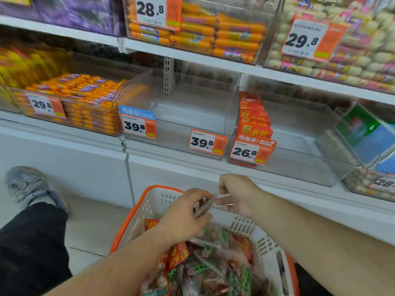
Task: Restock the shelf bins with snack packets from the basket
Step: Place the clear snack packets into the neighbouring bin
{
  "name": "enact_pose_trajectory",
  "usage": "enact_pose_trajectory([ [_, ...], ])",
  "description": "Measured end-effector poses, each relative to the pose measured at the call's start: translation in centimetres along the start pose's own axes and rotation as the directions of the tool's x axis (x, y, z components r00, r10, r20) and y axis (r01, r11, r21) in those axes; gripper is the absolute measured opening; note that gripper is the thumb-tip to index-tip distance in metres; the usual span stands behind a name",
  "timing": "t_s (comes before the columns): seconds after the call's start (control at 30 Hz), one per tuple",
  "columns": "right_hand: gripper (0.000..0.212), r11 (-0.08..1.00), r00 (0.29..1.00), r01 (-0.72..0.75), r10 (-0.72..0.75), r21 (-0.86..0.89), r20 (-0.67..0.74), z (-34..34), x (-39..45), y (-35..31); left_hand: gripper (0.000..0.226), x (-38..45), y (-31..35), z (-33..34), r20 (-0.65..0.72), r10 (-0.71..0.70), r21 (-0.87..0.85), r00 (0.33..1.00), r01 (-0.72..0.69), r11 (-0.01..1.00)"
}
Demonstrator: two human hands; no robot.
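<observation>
Two hands meet above the far rim of your white slotted plastic basket with the orange rim (265, 242). Your left hand (183, 214) is curled round a small stack of clear-wrapped dark snack packets (202, 207), and your right hand (235, 194) pinches the top edge of that same stack, so both are grasping and neither is free. The stack sits between your hands, over the basket and below the front edge of the white shelf (192, 165), not yet at any bin.

Most of the job looks to be ahead of you. The basket is heaped with loose packets, clear ones with green labels (245, 276) and red foil ones (177, 256), up to its walls. On the shelf, the clear plastic bin in the middle with the two 39.8 price tags (181, 110) shows only its bare floor. The clear bin to its right with the 26.8 tag (299, 133) holds a single upright row of red-orange packets (253, 118) against its left wall, the rest bare. The clear bin at the shelf's left end (70, 103), packed with orange sausage sticks, looks full already.

Judging by the wrappers, the stack you hold may belong in the middle bin, though the tags are too small to confirm.
</observation>
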State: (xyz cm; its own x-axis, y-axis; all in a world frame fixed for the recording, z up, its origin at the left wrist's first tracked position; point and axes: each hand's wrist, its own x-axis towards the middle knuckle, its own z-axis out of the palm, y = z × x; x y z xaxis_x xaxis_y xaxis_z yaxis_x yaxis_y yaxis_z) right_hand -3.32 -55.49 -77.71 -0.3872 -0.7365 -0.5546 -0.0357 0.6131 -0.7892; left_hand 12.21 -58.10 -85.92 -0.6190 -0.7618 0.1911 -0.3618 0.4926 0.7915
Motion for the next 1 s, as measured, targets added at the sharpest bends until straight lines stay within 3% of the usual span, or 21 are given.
enact_pose_trajectory([
  [0.03, 0.011, 1.0, 1.0, 0.02, -0.02, 0.024, 0.017, 0.2, -0.4, -0.8, 0.031, 0.3, 0.2, -0.8, -0.11, -0.016, -0.045, 0.994, 0.011, 0.999],
  [0.1, 0.017, 0.997, 0.996, 0.082, -0.082, 0.003, 0.018, 0.5, -0.9, -2.6, 0.016, 1.1, 0.8, -3.2, -0.199, -0.154, -0.194, 0.968, 0.115, 0.974],
  [0.17, 0.028, 0.98, 0.984, 0.175, -0.176, -0.099, 0.003, 0.5, -1.5, -4.4, 0.015, 2.2, 1.4, -6.1, -0.198, -0.236, -0.321, 0.951, 0.165, 0.933],
  [0.27, 0.048, 0.887, 0.942, 0.33, -0.331, -0.324, 0.055, 0.6, -2.2, -6.6, 0.015, 4.0, 3.0, -10.2, -0.195, -0.247, -0.492, 0.949, 0.123, 0.862],
  [0.33, 0.039, 0.851, 0.916, 0.402, -0.373, -0.339, 0.149, 1.0, -2.3, -7.7, 0.016, 5.3, 4.1, -12.2, -0.215, -0.264, -0.603, 0.94, 0.085, 0.794],
  [0.47, 0.008, 0.895, 0.893, 0.416, -0.37, -0.159, 0.258, 2.1, -1.2, -9.9, 0.02, 8.2, 4.9, -15.0, -0.227, -0.304, -0.668, 0.925, 0.079, 0.74],
  [0.53, 0.013, 0.941, 0.907, 0.339, -0.32, -0.02, 0.275, 2.3, -0.1, -11.2, 0.014, 9.5, 4.8, -16.3, -0.253, -0.295, -0.594, 0.921, 0.093, 0.799],
  [0.63, 0.029, 0.967, 0.922, 0.184, -0.232, 0.178, 0.309, 2.8, 1.4, -14.0, 0.021, 11.8, 3.7, -19.2, -0.476, -0.213, -0.394, 0.853, 0.009, 0.919],
  [0.7, 0.03, 0.953, 0.937, 0.127, -0.207, 0.276, 0.282, 3.3, 2.5, -16.0, 0.025, 13.5, 1.8, -21.0, -0.643, -0.061, -0.068, 0.763, 0.022, 0.997],
  [0.77, 0.028, 0.94, 0.952, 0.138, -0.213, 0.312, 0.222, 4.0, 4.2, -18.0, 0.039, 15.4, -0.3, -22.5, -0.678, 0.133, 0.361, 0.723, 0.17, 0.917],
  [0.8, 0.025, 0.938, 0.96, 0.164, -0.223, 0.304, 0.169, 4.5, 5.4, -18.9, 0.045, 16.4, -1.3, -23.1, -0.643, 0.133, 0.468, 0.754, 0.25, 0.848],
  [0.9, 0.017, 0.942, 0.958, 0.286, -0.279, 0.176, -0.066, 5.8, 10.4, -20.9, 0.051, 18.0, -2.0, -23.6, -0.544, -0.098, 0.471, 0.833, 0.4, 0.786],
  [1.0, 0.02, 0.934, 0.926, 0.355, -0.344, 0.046, -0.154, 7.0, 15.5, -22.3, 0.041, 18.6, -3.2, -23.4, -0.532, -0.062, 0.502, 0.845, 0.373, 0.781],
])
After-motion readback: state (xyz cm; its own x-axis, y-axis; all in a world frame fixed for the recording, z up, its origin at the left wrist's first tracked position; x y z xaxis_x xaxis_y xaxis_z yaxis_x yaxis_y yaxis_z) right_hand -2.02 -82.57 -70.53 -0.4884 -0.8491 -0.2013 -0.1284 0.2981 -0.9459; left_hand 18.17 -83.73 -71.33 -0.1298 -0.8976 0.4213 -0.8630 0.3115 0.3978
